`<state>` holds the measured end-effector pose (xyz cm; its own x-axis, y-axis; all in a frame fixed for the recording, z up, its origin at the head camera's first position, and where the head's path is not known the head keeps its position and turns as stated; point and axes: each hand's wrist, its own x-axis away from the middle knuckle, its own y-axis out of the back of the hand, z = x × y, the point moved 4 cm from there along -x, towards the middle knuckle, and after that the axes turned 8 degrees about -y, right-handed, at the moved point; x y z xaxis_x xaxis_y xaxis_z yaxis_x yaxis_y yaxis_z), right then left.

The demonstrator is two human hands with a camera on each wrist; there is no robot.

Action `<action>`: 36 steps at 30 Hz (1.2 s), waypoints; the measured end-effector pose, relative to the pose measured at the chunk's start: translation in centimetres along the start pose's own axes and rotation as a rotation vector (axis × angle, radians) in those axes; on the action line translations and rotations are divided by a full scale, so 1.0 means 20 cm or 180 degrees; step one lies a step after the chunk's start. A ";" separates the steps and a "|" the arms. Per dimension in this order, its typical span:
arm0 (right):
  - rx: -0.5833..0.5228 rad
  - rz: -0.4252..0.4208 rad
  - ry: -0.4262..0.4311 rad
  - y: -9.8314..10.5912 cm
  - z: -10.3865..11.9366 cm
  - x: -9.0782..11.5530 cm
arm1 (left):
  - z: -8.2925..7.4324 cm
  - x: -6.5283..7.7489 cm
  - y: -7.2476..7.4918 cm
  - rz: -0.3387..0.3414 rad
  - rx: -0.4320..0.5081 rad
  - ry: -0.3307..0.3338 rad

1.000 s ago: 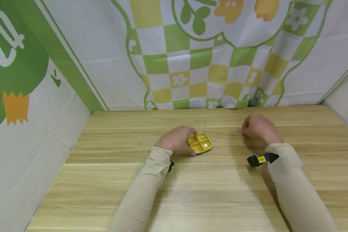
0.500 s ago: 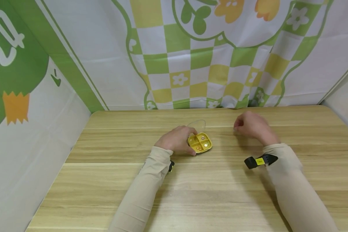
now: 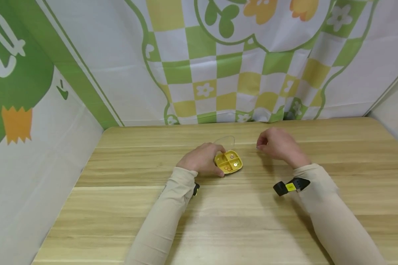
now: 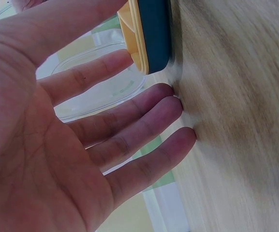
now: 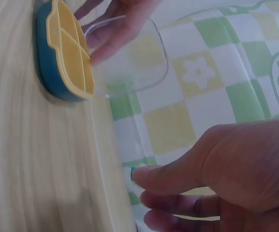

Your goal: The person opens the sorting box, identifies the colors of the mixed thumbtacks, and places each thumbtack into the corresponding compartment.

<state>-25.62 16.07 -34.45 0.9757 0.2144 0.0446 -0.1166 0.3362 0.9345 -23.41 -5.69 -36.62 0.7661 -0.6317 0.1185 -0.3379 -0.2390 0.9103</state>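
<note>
A small pill box [image 3: 224, 158] with a yellow four-compartment inside, a dark teal base [image 4: 157, 36] and a raised clear lid [image 5: 144, 58] stands on the table. Several tiny round pieces, coppery and silvery, lie in its compartments. My left hand [image 3: 202, 159] holds the box by its left side, thumb at the front edge and index fingertip at the back rim; the other fingers stretch out behind the box. To the right of it, my right hand [image 3: 278, 144] pinches a tiny piece [image 5: 133, 173] between thumb and index finger. Only a teal edge of that piece shows.
The wooden table [image 3: 219, 228] runs back to a green, yellow and white checked cloth [image 3: 229, 66]. A printed cloth wall [image 3: 36, 147] stands along the left. The clear lid rises behind the box, close to my left fingers.
The right hand has picked up the tiny piece from the table and moved left with it towards the box. The left hand and the box have stayed in place.
</note>
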 end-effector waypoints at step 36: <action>-0.0187 0.0038 0.0340 -0.11 0.22 0.00 | -0.03 -0.05 0.00 0.0058 0.0023 -0.0104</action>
<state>-24.52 11.27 -35.02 0.9492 0.3142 0.0147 -0.1418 0.3856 0.9117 -23.89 -4.58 -36.46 0.7415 -0.6598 0.1217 -0.3555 -0.2326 0.9053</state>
